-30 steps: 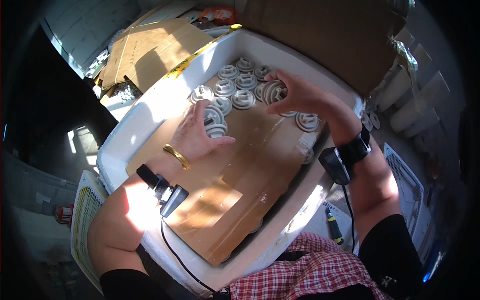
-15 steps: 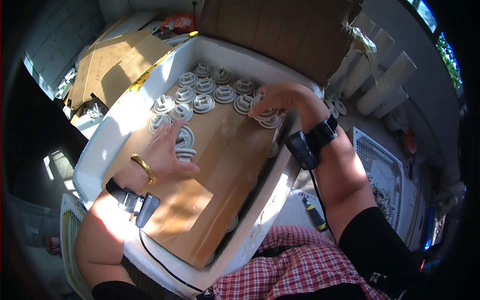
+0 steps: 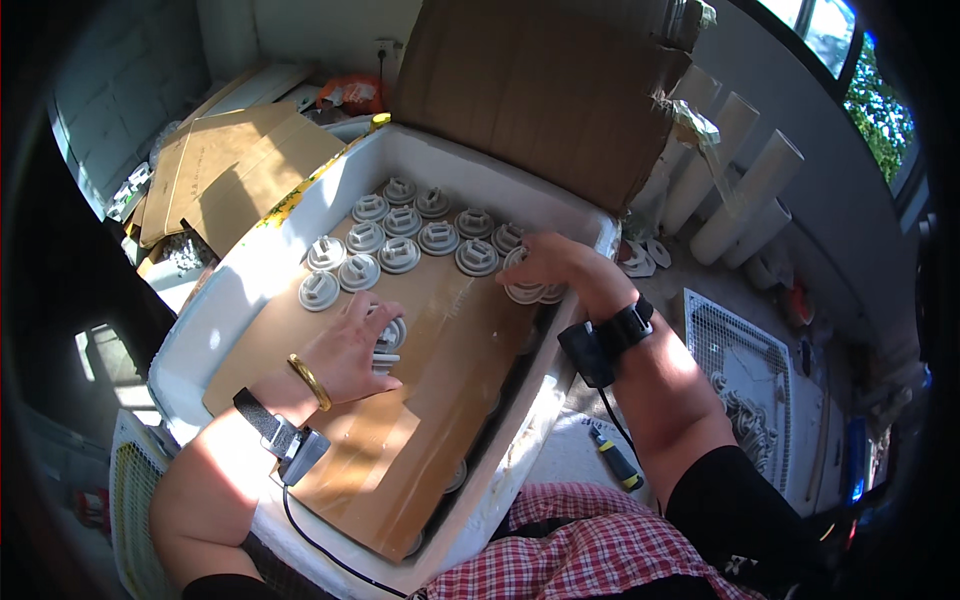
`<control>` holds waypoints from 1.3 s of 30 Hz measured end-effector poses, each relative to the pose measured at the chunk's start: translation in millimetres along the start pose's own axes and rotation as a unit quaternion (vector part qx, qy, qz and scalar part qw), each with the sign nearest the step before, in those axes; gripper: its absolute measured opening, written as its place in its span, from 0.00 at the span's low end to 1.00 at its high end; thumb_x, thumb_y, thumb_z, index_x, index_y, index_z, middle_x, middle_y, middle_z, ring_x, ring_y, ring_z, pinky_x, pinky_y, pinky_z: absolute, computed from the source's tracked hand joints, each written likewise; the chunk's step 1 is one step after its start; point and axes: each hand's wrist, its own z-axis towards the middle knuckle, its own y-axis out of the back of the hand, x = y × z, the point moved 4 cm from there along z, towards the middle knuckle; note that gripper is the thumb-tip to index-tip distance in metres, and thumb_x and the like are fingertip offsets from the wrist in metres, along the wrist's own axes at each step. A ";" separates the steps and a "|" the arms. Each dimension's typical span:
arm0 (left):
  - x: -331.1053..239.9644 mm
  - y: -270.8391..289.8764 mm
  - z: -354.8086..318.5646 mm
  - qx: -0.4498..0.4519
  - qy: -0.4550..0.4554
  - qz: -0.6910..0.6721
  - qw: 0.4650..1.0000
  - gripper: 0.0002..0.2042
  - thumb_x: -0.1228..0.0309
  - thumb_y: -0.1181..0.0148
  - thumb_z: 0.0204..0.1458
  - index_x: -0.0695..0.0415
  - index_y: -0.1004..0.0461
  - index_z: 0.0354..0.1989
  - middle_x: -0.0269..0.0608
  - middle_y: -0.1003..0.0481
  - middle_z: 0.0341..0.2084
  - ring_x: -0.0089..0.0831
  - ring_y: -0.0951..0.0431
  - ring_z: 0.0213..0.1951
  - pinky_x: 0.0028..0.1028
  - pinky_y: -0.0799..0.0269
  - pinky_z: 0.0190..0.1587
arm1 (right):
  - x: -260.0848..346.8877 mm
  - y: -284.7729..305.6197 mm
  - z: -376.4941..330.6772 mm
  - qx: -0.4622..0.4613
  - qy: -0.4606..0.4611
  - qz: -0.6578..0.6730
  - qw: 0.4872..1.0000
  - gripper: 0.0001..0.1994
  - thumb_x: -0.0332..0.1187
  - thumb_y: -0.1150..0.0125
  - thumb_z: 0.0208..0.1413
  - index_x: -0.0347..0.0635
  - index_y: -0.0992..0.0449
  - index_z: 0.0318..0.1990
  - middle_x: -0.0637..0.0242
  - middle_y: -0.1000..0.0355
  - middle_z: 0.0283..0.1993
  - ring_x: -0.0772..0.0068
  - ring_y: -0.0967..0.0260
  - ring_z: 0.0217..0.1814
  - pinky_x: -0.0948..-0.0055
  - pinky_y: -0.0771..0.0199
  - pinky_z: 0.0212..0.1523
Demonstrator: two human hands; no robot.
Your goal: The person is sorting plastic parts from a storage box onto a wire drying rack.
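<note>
Several round white plastic caps [image 3: 400,253], each with a raised ridge on top, stand in loose rows on a brown cardboard sheet [image 3: 350,480] inside a white foam box [image 3: 180,335]. My left hand [image 3: 345,352] curls round one or two such caps [image 3: 391,335] left of the sheet's middle; the fingers partly cover them. At the right end of the rows, my right hand [image 3: 550,262] grips another cap [image 3: 522,292], and its fingers hide part of that piece. More caps show in the gap beside the sheet's right edge, below it.
A large brown cardboard flap [image 3: 530,90] rises behind the box. Flattened cardboard [image 3: 230,160] lies at the back left. To the right are white rolls [image 3: 750,195], a mesh tray [image 3: 740,340] with pale parts, and a yellow-and-black tool [image 3: 615,459] near my lap.
My left hand has moved slightly right and away from the nearest row, with the caps in it. My right hand stays at the right end of the rows. The whole view has shifted a little.
</note>
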 end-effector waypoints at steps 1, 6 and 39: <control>-1.7 0.5 0.0 -0.007 -0.013 -0.007 1.000 0.41 0.66 0.22 0.29 0.50 0.40 0.56 0.48 0.39 0.50 0.50 0.34 0.53 0.42 0.34 0.57 | 0.3 1.0 0.2 -0.001 0.001 0.000 1.000 0.45 0.60 0.33 0.40 0.28 0.32 0.58 0.44 0.31 0.58 0.47 0.33 0.62 0.61 0.34 0.61; -6.4 3.5 3.1 -0.006 0.009 -0.020 1.000 0.40 0.62 0.24 0.34 0.51 0.39 0.58 0.50 0.40 0.52 0.53 0.35 0.56 0.41 0.36 0.61 | -10.4 -3.6 9.6 0.035 0.002 0.017 0.999 0.41 0.62 0.37 0.43 0.28 0.25 0.51 0.45 0.27 0.54 0.49 0.31 0.59 0.60 0.32 0.58; -28.7 -6.8 2.4 0.018 0.046 -0.112 0.992 0.37 0.57 0.23 0.33 0.61 0.35 0.51 0.53 0.29 0.45 0.47 0.27 0.50 0.37 0.32 0.55 | 4.9 -0.3 -9.9 0.019 0.041 0.070 0.997 0.41 0.58 0.31 0.37 0.31 0.27 0.52 0.48 0.26 0.52 0.53 0.27 0.53 0.62 0.28 0.50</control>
